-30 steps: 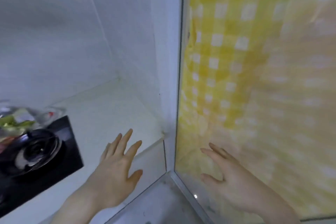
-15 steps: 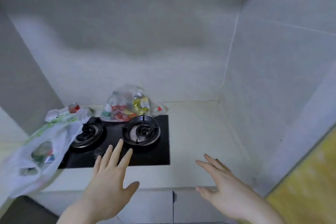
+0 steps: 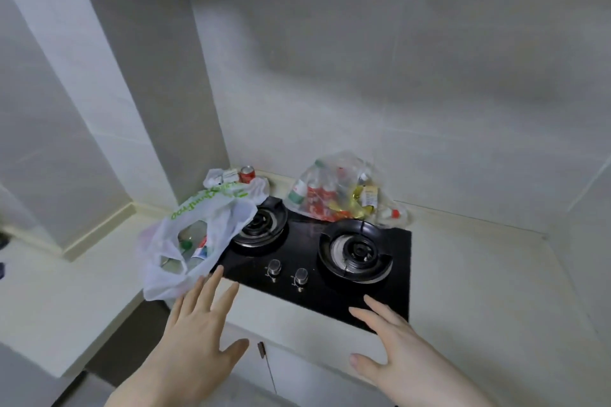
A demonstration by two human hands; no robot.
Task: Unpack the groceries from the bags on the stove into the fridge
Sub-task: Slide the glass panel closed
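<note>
Your left hand (image 3: 195, 337) hovers nearest you, fingers straight and spread, holding nothing, its fingertips reaching just beside the lower edge of the white bag (image 3: 195, 241). Your right hand (image 3: 393, 350) is likewise spread and empty, held over the front right corner of the stove (image 3: 317, 287).

The stove is a black glass hob set into the pale surface (image 3: 469, 274), with two knobs (image 3: 287, 271) near its front edge and a burner (image 3: 355, 249) behind them to the right. A second burner (image 3: 261, 225) sits toward the left, partly covered by the white bag.

The white bag lies slumped over the stove's left edge, its long axis running from the back corner of the surface down toward the front, with its open mouth and handles facing you and hanging past the front edge. Bottles show inside, too blurred to read. Green lettering runs along its upper side, but you cannot make out the words.

At the stove's back edge, behind the right burner, the clear bag (image 3: 340, 192) sits heaped and upright, its gathered top pointing up. Red-labelled bottles, a green-labelled one and yellow packets show through it; the labels are not legible.

In the far left corner of the surface, behind the white bag, stands a red can (image 3: 247, 173) beside a small white packet (image 3: 228, 174).
</note>
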